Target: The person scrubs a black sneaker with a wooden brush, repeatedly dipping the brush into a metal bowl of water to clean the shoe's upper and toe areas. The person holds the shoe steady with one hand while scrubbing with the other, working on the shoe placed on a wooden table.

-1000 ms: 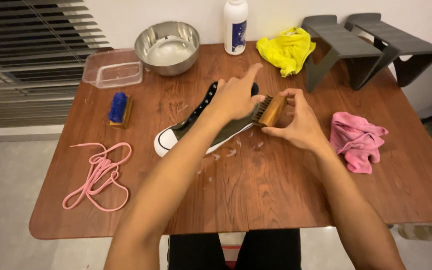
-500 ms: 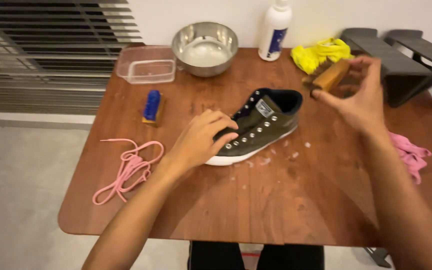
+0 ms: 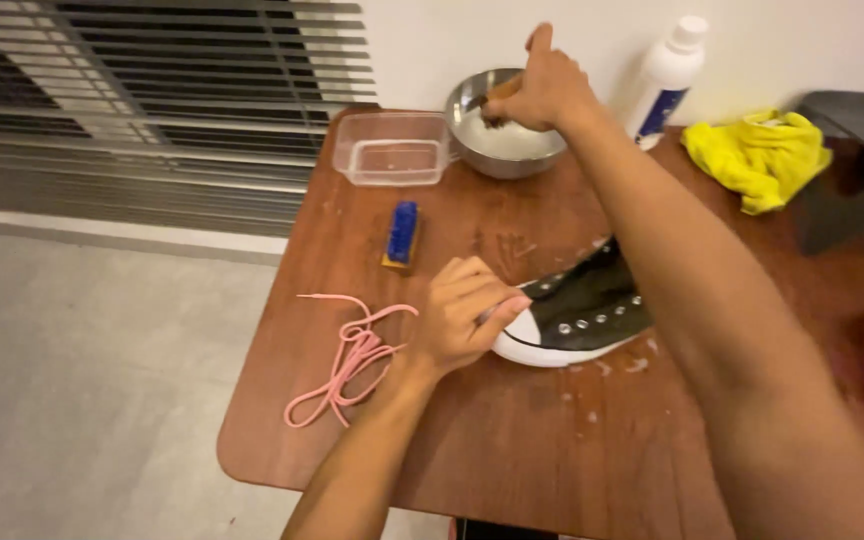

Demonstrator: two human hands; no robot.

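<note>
Our left hand (image 3: pixel 464 325) grips the black sneaker's (image 3: pixel 584 310) toe; our right hand (image 3: pixel 542 85) clasps a wooden brush (image 3: pixel 500 92) in the steel bowl (image 3: pixel 502 145); we dip lightly, shoe steady.

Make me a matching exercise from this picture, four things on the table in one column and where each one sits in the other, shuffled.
Things:
1. pink shoelaces
2. yellow cloth
3. blue brush
4. black sneaker

Places:
A. under the left hand
B. far right, near the white bottle
C. near left edge of the table
D. in front of the clear plastic container

Pairs: 1-C, 2-B, 3-D, 4-A
</note>
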